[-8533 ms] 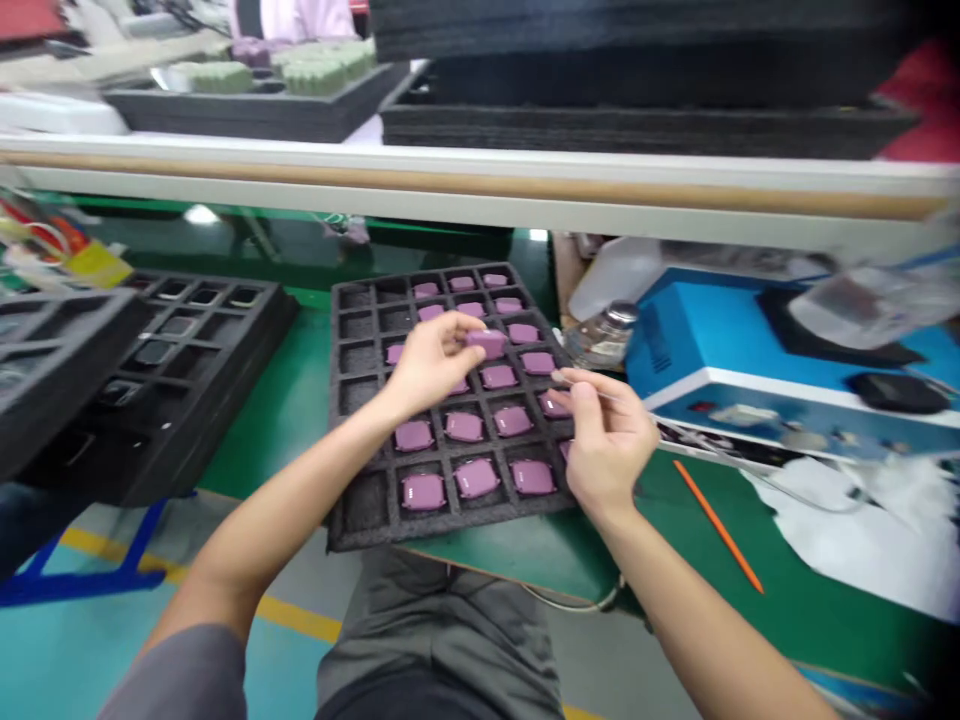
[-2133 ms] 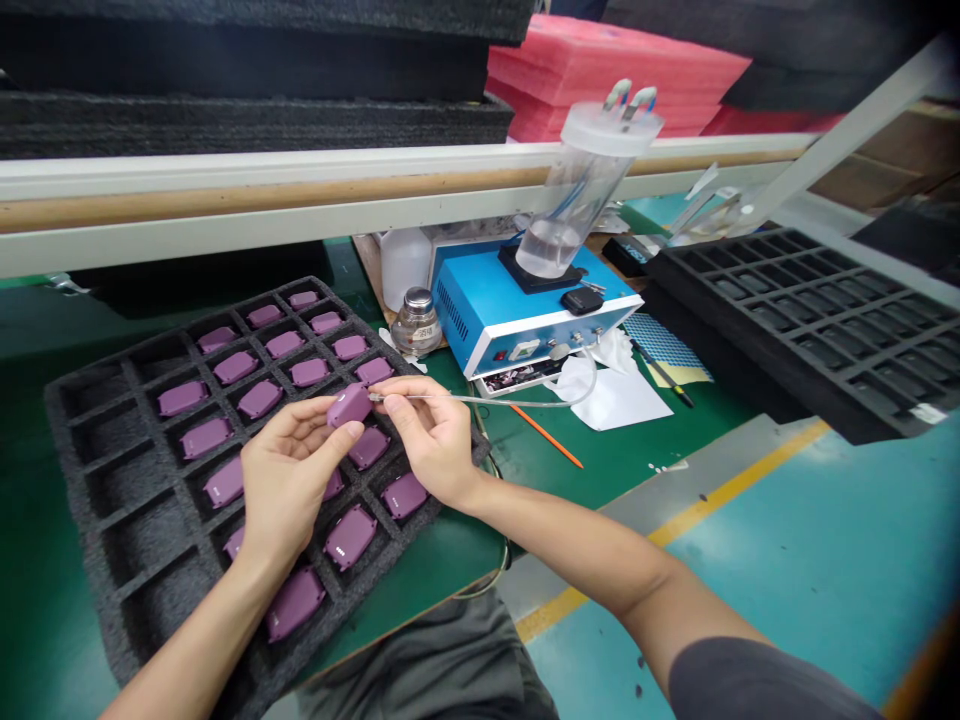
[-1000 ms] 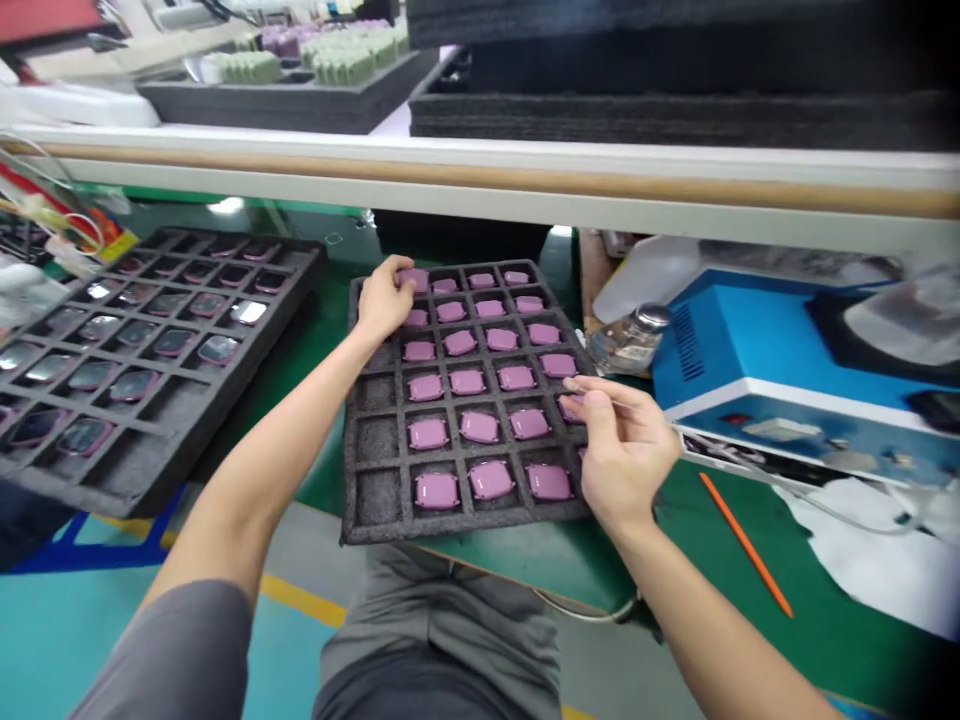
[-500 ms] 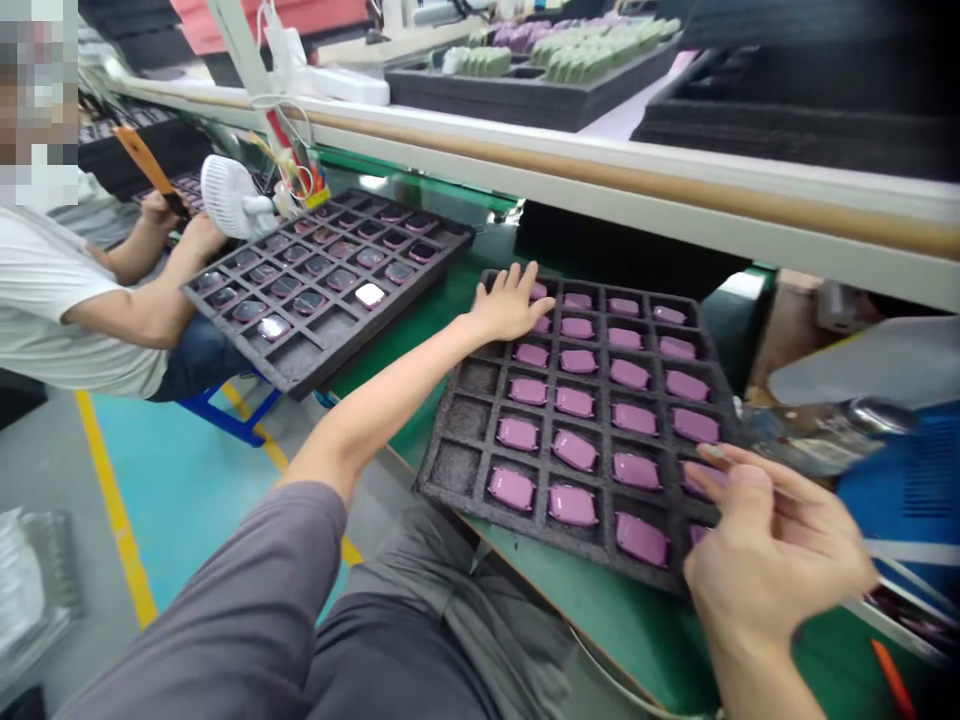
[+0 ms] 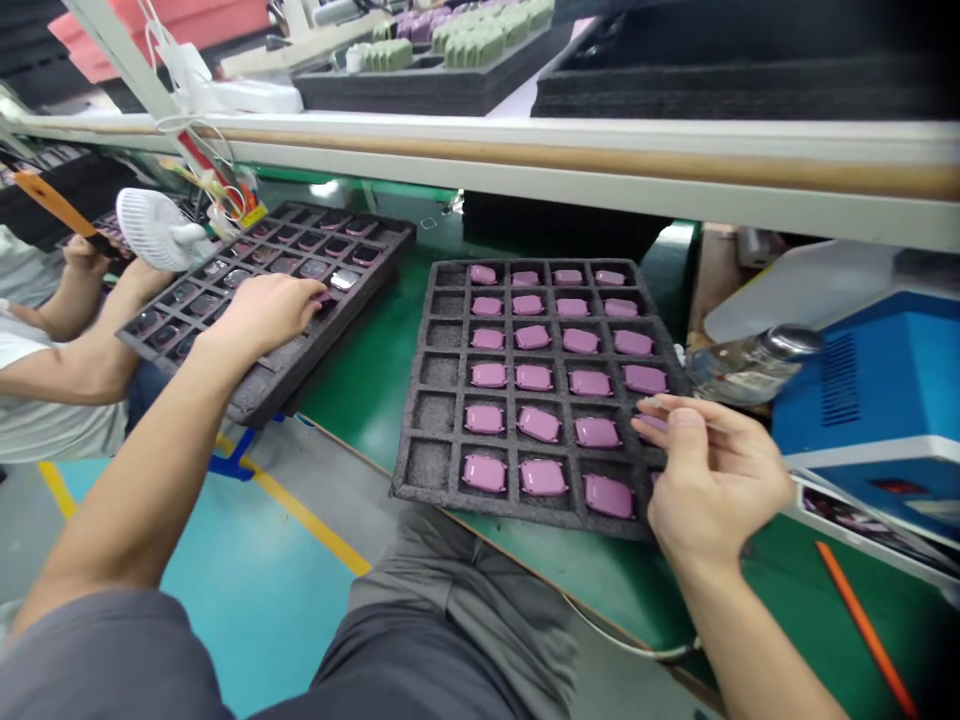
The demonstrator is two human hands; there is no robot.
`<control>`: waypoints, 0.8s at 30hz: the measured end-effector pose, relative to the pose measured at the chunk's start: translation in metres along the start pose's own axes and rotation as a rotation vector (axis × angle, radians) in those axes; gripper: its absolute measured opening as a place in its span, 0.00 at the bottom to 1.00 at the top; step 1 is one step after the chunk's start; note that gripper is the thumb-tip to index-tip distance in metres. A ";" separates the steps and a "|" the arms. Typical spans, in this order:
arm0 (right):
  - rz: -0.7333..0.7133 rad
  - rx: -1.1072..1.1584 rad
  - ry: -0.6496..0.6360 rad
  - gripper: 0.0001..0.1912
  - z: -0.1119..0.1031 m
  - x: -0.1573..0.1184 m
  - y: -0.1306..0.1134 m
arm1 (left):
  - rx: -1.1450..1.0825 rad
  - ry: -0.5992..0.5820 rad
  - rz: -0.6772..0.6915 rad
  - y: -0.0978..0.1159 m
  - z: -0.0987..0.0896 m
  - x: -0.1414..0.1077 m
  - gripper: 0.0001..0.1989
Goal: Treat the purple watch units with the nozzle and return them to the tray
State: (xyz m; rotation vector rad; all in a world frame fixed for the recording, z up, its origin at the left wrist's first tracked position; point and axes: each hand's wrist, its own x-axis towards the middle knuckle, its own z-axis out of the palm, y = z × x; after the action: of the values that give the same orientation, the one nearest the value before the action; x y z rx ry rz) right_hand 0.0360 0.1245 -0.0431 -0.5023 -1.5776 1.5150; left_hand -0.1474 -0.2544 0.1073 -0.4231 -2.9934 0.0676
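Blue floor (image 5: 247, 560) shows below a long green desk (image 5: 367, 370). On the desk, in front of the person, lies a black tray (image 5: 429, 463) with rows of little square pockets. To its left, apart from it, sits another dark tray (image 5: 300, 375). On the right stands a blue box (image 5: 870, 390), with a glass jar (image 5: 739, 368) near it. Both hands are bare and well apart. The left hand (image 5: 274, 310) is over the second tray with its fingers bent down. The right hand (image 5: 720, 480) is at the right edge of the first tray, its thumb and finger pinched on a thin tool (image 5: 656, 402). Purple pieces (image 5: 533, 378) sit in the first tray, and shiny dark pieces (image 5: 204, 303) sit in the other. A purple bit (image 5: 322, 295) shows at the left fingertips, but I cannot tell if they grip it.
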 end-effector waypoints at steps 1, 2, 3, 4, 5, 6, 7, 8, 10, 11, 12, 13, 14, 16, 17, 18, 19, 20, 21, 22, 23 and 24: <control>0.004 0.010 0.005 0.14 0.000 0.000 0.000 | -0.096 0.069 0.004 0.012 -0.003 -0.005 0.17; 0.008 0.022 0.010 0.15 0.001 0.001 -0.001 | -0.233 0.141 0.015 0.029 -0.003 -0.009 0.17; 0.010 0.037 0.014 0.15 0.002 0.001 -0.002 | -0.421 0.195 0.040 0.050 0.000 -0.013 0.17; 0.010 0.053 0.019 0.15 0.002 0.001 -0.003 | -0.655 0.205 0.074 0.074 0.006 -0.015 0.18; 0.006 0.068 0.025 0.16 0.003 0.001 -0.005 | -0.885 0.134 0.108 0.102 0.015 -0.016 0.18; 0.001 0.083 0.028 0.16 0.003 0.002 -0.007 | -1.105 0.050 0.113 0.130 0.026 -0.015 0.20; -0.007 0.098 0.028 0.16 0.004 0.003 -0.008 | -1.294 -0.060 0.103 0.158 0.038 -0.014 0.21; -0.017 0.112 0.032 0.15 0.005 0.005 -0.009 | -1.443 -0.168 0.083 0.185 0.049 -0.012 0.21; -0.033 0.132 0.010 0.13 0.006 0.009 -0.008 | -1.656 -0.344 0.039 0.230 0.068 -0.010 0.22; -0.046 0.137 -0.002 0.12 0.006 0.012 -0.007 | -1.727 -0.399 0.024 0.247 0.075 -0.009 0.23; -0.061 0.135 -0.014 0.11 0.006 0.014 -0.006 | -1.781 -0.437 0.016 0.261 0.081 -0.009 0.24; -0.074 0.127 -0.031 0.10 0.006 0.016 -0.005 | -1.823 -0.463 0.012 0.270 0.085 -0.009 0.24; -0.086 0.116 -0.045 0.10 0.005 0.016 -0.004 | -1.853 -0.483 0.010 0.276 0.088 -0.010 0.25; -0.100 0.093 -0.076 0.09 0.004 0.016 -0.003 | -1.882 -0.499 0.004 0.282 0.092 -0.013 0.25; -0.102 0.086 -0.087 0.09 0.004 0.015 -0.003 | -1.888 -0.501 -0.002 0.283 0.094 -0.014 0.25; -0.102 0.082 -0.094 0.08 0.003 0.015 -0.003 | -1.893 -0.496 -0.005 0.283 0.095 -0.016 0.24; -0.100 0.081 -0.096 0.08 0.003 0.014 -0.003 | -1.894 -0.492 -0.005 0.283 0.096 -0.017 0.24; -0.099 0.081 -0.094 0.08 0.002 0.014 -0.003 | -1.893 -0.490 -0.001 0.283 0.097 -0.019 0.24; -0.100 0.080 -0.091 0.07 0.002 0.014 -0.003 | -1.893 -0.489 0.009 0.283 0.098 -0.019 0.23; -0.103 0.077 -0.086 0.07 0.002 0.014 -0.003 | -1.895 -0.486 0.021 0.283 0.099 -0.020 0.23; -0.108 0.073 -0.084 0.07 0.002 0.015 -0.003 | -1.895 -0.484 0.035 0.283 0.099 -0.020 0.22; -0.112 0.069 -0.084 0.06 0.002 0.015 -0.003 | -1.894 -0.480 0.047 0.284 0.100 -0.020 0.21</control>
State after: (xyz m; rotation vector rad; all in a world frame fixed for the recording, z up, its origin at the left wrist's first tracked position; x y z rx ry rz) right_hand 0.0270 0.1343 -0.0351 -0.3102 -1.5847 1.5159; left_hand -0.0629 0.0095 -0.0109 -0.5433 -2.2414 -2.9073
